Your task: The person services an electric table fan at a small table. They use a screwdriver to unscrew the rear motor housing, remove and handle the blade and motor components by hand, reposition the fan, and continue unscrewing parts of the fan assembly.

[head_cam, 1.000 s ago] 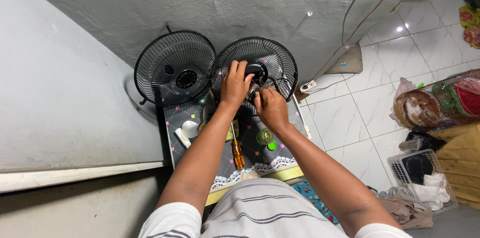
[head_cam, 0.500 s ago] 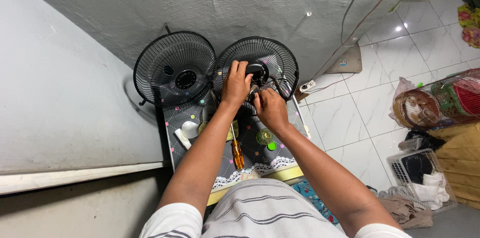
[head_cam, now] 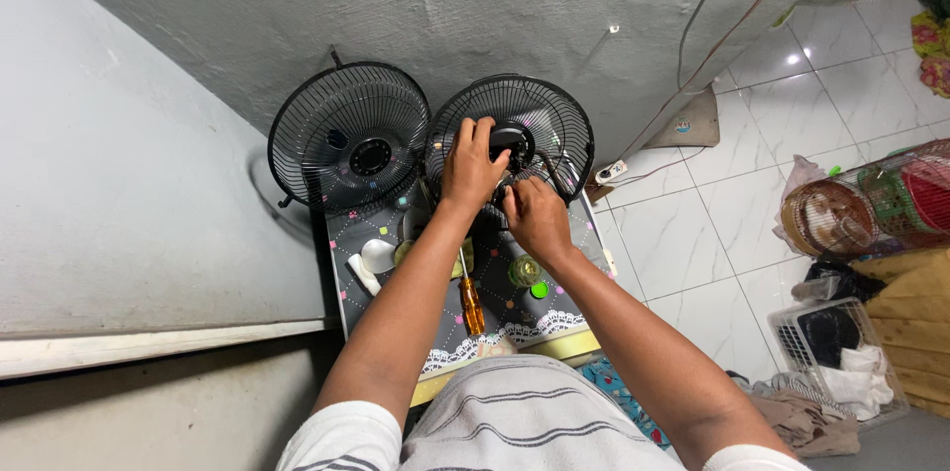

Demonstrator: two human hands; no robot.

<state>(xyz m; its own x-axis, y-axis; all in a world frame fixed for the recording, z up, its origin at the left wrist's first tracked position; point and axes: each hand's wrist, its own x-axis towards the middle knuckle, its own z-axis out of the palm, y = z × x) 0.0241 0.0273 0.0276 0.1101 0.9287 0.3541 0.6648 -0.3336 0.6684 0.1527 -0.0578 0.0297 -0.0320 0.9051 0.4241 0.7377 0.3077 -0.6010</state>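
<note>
- The fan motor housing (head_cam: 515, 142), a black round hub, sits at the centre of the right-hand black wire fan guard (head_cam: 510, 140), which stands at the far edge of the surface (head_cam: 554, 328) against the grey textured wall (head_cam: 445, 6).
- The left hand (head_cam: 473, 166) lies over the left side of the hub, its fingers curled around the housing's upper edge in a closed grip on it.
- The right hand (head_cam: 534, 214) is just below and to the right of the hub, fingers drawn together near the lower part of the housing; whether its grip pinches a small part there cannot be told.
- The two hands are close together, almost touching, in front of the guard.
- A second black wire fan guard (head_cam: 348, 137) stands just beside the first on the left, rims nearly touching, with its own dark hub in the middle.
- On the surface, covered with a dark patterned cloth with a white lace edge, an orange-handled screwdriver (head_cam: 471, 305) lies under the left forearm.
- A small green cap (head_cam: 539, 289) and a clear greenish round piece (head_cam: 523, 270) lie near the right wrist.
- A white curved plastic piece (head_cam: 376, 255) rests on the left part of the cloth.
- On the white tiled floor (head_cam: 712, 224) to the right lie a white power strip (head_cam: 611, 172) by the wall, round wire baskets (head_cam: 871, 209), and a plastic crate (head_cam: 841, 357) with cloths.
</note>
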